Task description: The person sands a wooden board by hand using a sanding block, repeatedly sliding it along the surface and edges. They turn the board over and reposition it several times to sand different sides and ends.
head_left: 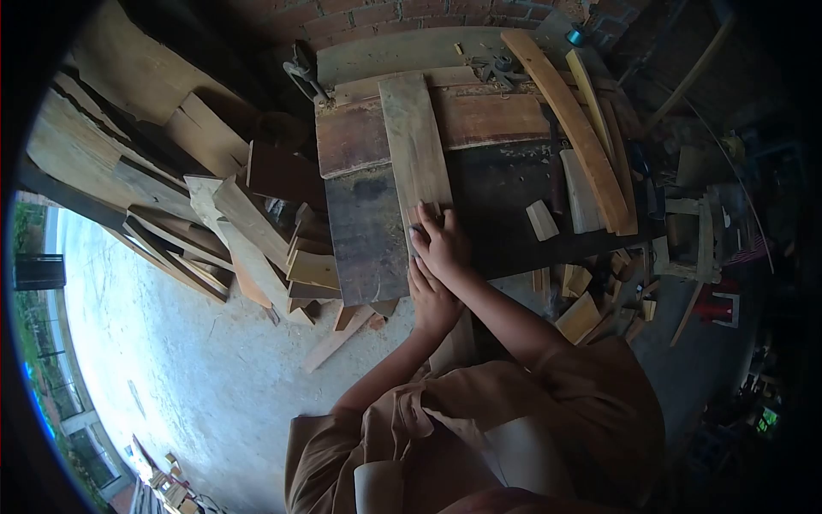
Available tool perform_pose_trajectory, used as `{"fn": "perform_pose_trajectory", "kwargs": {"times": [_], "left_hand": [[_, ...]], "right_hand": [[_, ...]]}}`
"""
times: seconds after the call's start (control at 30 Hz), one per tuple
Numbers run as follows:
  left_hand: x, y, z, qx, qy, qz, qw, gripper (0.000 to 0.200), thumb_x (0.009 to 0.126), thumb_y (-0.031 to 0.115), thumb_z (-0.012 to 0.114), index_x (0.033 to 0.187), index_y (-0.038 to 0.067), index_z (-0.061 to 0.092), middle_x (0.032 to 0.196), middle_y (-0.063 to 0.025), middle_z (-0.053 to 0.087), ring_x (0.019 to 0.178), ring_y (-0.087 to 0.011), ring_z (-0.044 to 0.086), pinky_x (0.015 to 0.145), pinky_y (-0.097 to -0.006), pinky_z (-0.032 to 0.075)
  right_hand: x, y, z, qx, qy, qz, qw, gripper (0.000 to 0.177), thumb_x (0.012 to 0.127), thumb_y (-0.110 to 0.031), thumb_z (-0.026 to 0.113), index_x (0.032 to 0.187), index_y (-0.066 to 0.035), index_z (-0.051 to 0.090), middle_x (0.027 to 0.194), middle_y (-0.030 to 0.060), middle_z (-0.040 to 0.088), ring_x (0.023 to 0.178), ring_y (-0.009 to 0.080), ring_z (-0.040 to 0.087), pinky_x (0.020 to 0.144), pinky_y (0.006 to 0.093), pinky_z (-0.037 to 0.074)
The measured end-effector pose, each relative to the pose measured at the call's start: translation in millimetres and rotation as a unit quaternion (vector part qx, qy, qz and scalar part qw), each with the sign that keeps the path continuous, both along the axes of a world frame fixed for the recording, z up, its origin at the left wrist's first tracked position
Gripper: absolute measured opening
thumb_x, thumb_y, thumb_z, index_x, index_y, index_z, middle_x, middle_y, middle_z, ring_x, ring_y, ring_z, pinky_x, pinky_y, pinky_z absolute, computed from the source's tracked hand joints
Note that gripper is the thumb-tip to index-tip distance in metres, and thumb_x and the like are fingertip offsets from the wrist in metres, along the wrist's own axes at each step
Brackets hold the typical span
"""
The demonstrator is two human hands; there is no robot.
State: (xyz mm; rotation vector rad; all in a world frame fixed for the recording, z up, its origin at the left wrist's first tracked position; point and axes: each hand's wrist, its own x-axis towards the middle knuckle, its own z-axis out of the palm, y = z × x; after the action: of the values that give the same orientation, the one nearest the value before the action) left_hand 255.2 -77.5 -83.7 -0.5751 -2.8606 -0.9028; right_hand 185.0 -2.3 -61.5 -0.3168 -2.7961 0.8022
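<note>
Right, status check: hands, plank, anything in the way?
Left hand and right hand on the plank, right farther up it. Plank lies across workbench, seemingly overhanging its near edge. Small offcut to the right, not touching.

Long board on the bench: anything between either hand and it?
Nothing visible: the right hand and left hand appear to rest on the long board, though their undersides are hidden. A dark spot shows beside the right hand; can't tell if it's an object.

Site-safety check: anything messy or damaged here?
Two things: wood offcuts lie jumbled past the near edge of the bench, possibly a trip hazard; the reddish board on it has a ragged, pale edge, as if chipped.
</note>
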Motion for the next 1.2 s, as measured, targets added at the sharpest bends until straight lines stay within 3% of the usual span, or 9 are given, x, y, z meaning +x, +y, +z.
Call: {"fn": "perform_pose_trajectory", "kwargs": {"times": [0.17, 0.3, 0.4, 0.57, 0.73, 0.8, 0.9, 1.0, 1.2], "left_hand": [[-135.7, 33.5, 0.8, -0.003, 0.049, 0.028, 0.998, 0.087, 0.076, 0.041, 0.055, 0.127, -0.018, 0.016, 0.128, -0.0362, 0.024, 0.116, -0.0489, 0.031, 0.097, -0.0507, 0.028], [-254.7, 70.1, 16.7, -0.030, 0.027, 0.066, 0.997, 0.082, 0.078, 0.039, 0.050, 0.127, -0.017, 0.017, 0.128, -0.0354, 0.026, 0.117, -0.0469, 0.032, 0.097, -0.0476, 0.030], [-288.0, 74.4, 15.5, -0.042, 0.050, 0.072, 0.995, 0.079, 0.079, 0.038, 0.050, 0.127, -0.017, 0.018, 0.127, -0.0344, 0.028, 0.114, -0.0453, 0.035, 0.096, -0.0470, 0.031], [-249.8, 54.7, 20.9, -0.003, 0.025, 0.013, 1.000, 0.085, 0.077, 0.042, 0.053, 0.127, -0.017, 0.018, 0.126, -0.0346, 0.028, 0.113, -0.0455, 0.035, 0.096, -0.0465, 0.031], [-69.8, 16.7, 8.9, -0.053, -0.003, 0.014, 0.998, 0.090, 0.074, 0.040, 0.059, 0.126, -0.019, 0.015, 0.127, -0.0388, 0.023, 0.117, -0.0497, 0.029, 0.099, -0.0490, 0.027], [4.1, -0.1, 11.9, 0.016, -0.032, -0.007, 0.999, 0.091, 0.074, 0.037, 0.060, 0.129, -0.016, 0.010, 0.128, -0.0385, 0.020, 0.118, -0.0513, 0.026, 0.100, -0.0512, 0.024], [64.6, -12.8, -6.4, -0.130, 0.019, -0.069, 0.989, 0.095, 0.073, 0.040, 0.061, 0.129, -0.016, 0.009, 0.129, -0.0385, 0.019, 0.120, -0.0514, 0.024, 0.099, -0.0529, 0.025], [51.1, -8.5, -4.4, -0.008, -0.065, -0.044, 0.997, 0.096, 0.073, 0.042, 0.061, 0.128, -0.017, 0.010, 0.128, -0.0390, 0.020, 0.120, -0.0519, 0.023, 0.099, -0.0539, 0.024], [-71.1, 30.3, 9.8, 0.006, -0.015, -0.028, 0.999, 0.092, 0.074, 0.041, 0.059, 0.126, -0.020, 0.012, 0.126, -0.0409, 0.021, 0.118, -0.0524, 0.024, 0.097, -0.0549, 0.025]], "right_hand": [[-135.9, 32.1, 12.8, -0.020, -0.051, -0.029, 0.998, 0.051, 0.078, -0.040, 0.054, 0.126, -0.024, 0.046, 0.101, 0.0167, 0.045, 0.087, 0.0322, 0.055, 0.068, 0.0405, 0.049], [-260.7, 65.7, 7.9, 0.012, 0.014, -0.001, 1.000, 0.053, 0.078, -0.043, 0.053, 0.127, -0.024, 0.045, 0.100, 0.0190, 0.047, 0.086, 0.0338, 0.055, 0.072, 0.0415, 0.047], [-294.8, 70.6, 9.1, -0.002, 0.013, -0.002, 1.000, 0.054, 0.078, -0.045, 0.052, 0.127, -0.024, 0.045, 0.099, 0.0200, 0.047, 0.086, 0.0341, 0.055, 0.072, 0.0413, 0.047], [-249.1, 57.3, 9.4, 0.043, 0.013, -0.059, 0.997, 0.056, 0.077, -0.045, 0.052, 0.127, -0.020, 0.046, 0.098, 0.0204, 0.046, 0.086, 0.0338, 0.053, 0.072, 0.0399, 0.046], [-70.5, 16.6, -1.7, 0.003, -0.007, -0.002, 1.000, 0.054, 0.077, -0.040, 0.057, 0.126, -0.022, 0.046, 0.097, 0.0154, 0.045, 0.083, 0.0315, 0.053, 0.068, 0.0405, 0.047], [8.9, 4.5, -5.2, 0.000, -0.002, -0.018, 1.000, 0.054, 0.076, -0.037, 0.059, 0.126, -0.022, 0.046, 0.100, 0.0160, 0.045, 0.085, 0.0320, 0.054, 0.065, 0.0404, 0.049], [72.0, -1.8, -10.1, -0.003, 0.022, -0.018, 1.000, 0.056, 0.076, -0.036, 0.059, 0.128, -0.022, 0.043, 0.101, 0.0177, 0.045, 0.085, 0.0334, 0.054, 0.064, 0.0408, 0.049], [56.1, 2.1, -6.8, 0.002, -0.003, -0.019, 1.000, 0.056, 0.076, -0.037, 0.058, 0.129, -0.022, 0.042, 0.101, 0.0183, 0.045, 0.084, 0.0338, 0.054, 0.065, 0.0407, 0.049], [-65.8, 36.4, 4.2, -0.015, -0.024, -0.022, 0.999, 0.054, 0.078, -0.039, 0.056, 0.128, -0.022, 0.044, 0.101, 0.0189, 0.045, 0.083, 0.0333, 0.055, 0.065, 0.0412, 0.049]]}}
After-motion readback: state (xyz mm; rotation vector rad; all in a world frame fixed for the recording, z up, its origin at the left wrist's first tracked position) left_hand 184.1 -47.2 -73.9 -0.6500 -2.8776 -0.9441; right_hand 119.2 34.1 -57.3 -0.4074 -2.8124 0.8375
